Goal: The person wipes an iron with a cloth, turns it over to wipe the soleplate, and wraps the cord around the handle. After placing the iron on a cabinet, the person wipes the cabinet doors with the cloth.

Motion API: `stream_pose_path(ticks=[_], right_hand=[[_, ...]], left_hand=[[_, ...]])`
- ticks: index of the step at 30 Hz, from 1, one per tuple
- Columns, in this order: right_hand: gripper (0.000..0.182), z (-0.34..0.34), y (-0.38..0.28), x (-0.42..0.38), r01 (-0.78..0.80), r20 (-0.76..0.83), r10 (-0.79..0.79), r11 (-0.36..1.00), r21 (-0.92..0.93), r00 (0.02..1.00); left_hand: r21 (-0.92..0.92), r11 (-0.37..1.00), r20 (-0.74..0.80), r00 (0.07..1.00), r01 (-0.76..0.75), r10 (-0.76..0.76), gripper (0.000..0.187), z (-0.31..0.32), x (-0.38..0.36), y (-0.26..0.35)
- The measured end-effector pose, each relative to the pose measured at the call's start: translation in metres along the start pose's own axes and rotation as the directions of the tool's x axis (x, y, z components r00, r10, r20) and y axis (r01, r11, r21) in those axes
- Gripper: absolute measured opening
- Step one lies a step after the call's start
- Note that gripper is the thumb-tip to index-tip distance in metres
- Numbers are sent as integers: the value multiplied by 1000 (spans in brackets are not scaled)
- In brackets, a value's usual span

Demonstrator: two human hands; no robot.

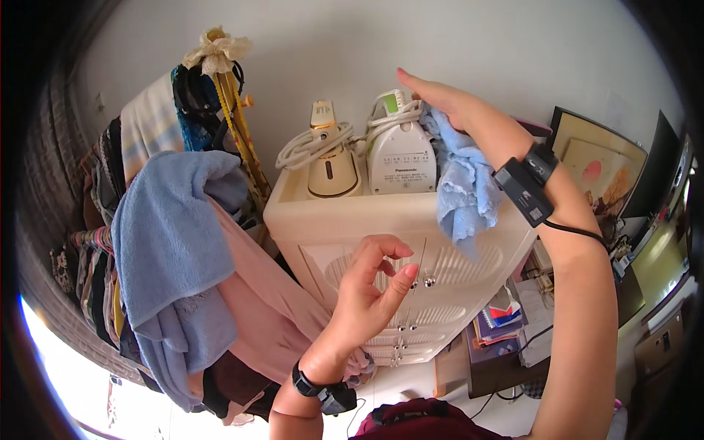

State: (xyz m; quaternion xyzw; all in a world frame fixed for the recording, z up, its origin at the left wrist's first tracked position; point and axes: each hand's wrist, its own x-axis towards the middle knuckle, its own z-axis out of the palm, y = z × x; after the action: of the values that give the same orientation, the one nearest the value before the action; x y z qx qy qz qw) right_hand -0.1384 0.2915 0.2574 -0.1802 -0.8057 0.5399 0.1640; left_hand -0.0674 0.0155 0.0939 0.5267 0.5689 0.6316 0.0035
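My right hand [444, 103] is raised over the back of the cabinet top, behind the white Panasonic iron [403, 163]. A light blue cloth [469, 183] hangs from under this hand and over the cabinet's front edge; its lower end is blurred. One fingertip sticks out to the left, and the other fingers are largely hidden. In front of the cabinet doors, my left hand [374, 286] is empty, its fingers curved and its thumb apart from them. Beside the iron stands a white and gold handheld appliance [332, 165] with its cord wound around it.
The cream cabinet [359, 220] has ribbed doors with small knobs. A blue towel [172, 257] and pink fabric [257, 286] hang on a crowded clothes rack at left. At right are a framed picture [598, 158] and a dark desk with books [499, 326] and papers.
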Motion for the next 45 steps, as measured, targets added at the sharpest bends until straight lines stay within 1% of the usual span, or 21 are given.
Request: stream_pose_path(ticks=[3, 6, 9, 12, 15, 19, 23, 24, 26, 27, 28, 31, 32, 35, 36, 37, 39, 40, 42, 44, 45], right_hand=[[99, -7, 3, -14, 43, -47, -54, 978, -205, 997], [98, -11, -12, -52, 8, 124, 15, 984, -178, 992], [95, -22, -16, -58, 23, 122, 9, 967, -255, 992], [88, -35, -26, -72, 118, -22, -130, 948, -295, 991], [81, -47, -35, -121, 241, -48, -250, 959, -151, 967], [71, -72, -13, -169, 342, -36, -340, 937, 75, 940], [63, -59, 30, -221, 368, 28, -404, 859, 355, 914], [62, -50, 44, -232, 371, 31, -421, 829, 419, 907], [60, -21, 69, -245, 248, 26, -314, 794, 554, 949], [58, -6, 82, -248, 213, 51, -287, 808, 549, 957], [55, 14, 89, -256, 230, 18, -282, 817, 528, 959], [44, 54, 108, -264, 186, 126, -330, 764, 618, 936], [45, 66, 116, -263, 200, 109, -341, 750, 630, 934], [44, 88, 131, -265, 209, 68, -337, 718, 664, 939], [50, 91, 137, -264, 246, 77, -369, 746, 619, 926], [57, 95, 146, -260, 385, 9, -452, 770, 509, 892], [64, 107, 154, -268, 491, -2, -530, 784, 381, 848], [57, 115, 158, -272, 440, -4, -480, 800, 408, 877], [45, 129, 165, -279, 329, 8, -375, 824, 461, 927], [34, 132, 179, -277, 277, 32, -308, 891, 359, 951], [29, 132, 185, -276, 252, 35, -275, 920, 301, 961]], left_hand=[[3, 1000, 10, 1000, 1, -1, 19, 1, -2, -2], [-13, 1000, 29, 1000, 6, -6, 19, 5, -5, -2], [-20, 1000, 50, 999, 10, -9, 18, 8, -9, 2], [-55, 998, 18, 1000, 19, -18, 18, 9, -14, 5], [-80, 996, 3, 999, 44, -44, 18, 7, -20, 6], [-110, 992, 9, 998, 67, -67, 17, 6, -28, 4], [-130, 984, 108, 989, 118, -104, 38, 7, -37, -1], [-154, 981, 136, 986, 117, -96, 46, 11, -39, 3], [-182, 977, 196, 978, 112, -76, 62, 21, -41, 6], [-187, 976, 228, 972, 110, -65, 69, 28, -45, 4], [-192, 976, 260, 964, 107, -55, 77, 35, -48, 2], [-214, 961, 396, 915, 177, -80, 81, 51, -62, -12], [-149, 976, 346, 933, 162, -102, 70, 56, -65, -5], [-97, 920, 401, 861, 379, -313, 54, 48, -84, -23], [-160, 911, 274, 904, 380, -328, 38, 49, -89, -21], [-196, 911, 222, 922, 362, -319, 36, 49, -89, -19], [-254, 914, 85, 949, 317, -305, 32, 43, -89, -16], [-268, 925, -9, 960, 268, -281, 28, 42, -92, -15], [-164, 914, 69, 929, 371, -365, 28, 27, -99, -23], [6, 869, 141, 860, 495, -491, 26, 13, -114, -41], [-15, 851, 128, 845, 525, -519, 24, 8, -117, -38]])
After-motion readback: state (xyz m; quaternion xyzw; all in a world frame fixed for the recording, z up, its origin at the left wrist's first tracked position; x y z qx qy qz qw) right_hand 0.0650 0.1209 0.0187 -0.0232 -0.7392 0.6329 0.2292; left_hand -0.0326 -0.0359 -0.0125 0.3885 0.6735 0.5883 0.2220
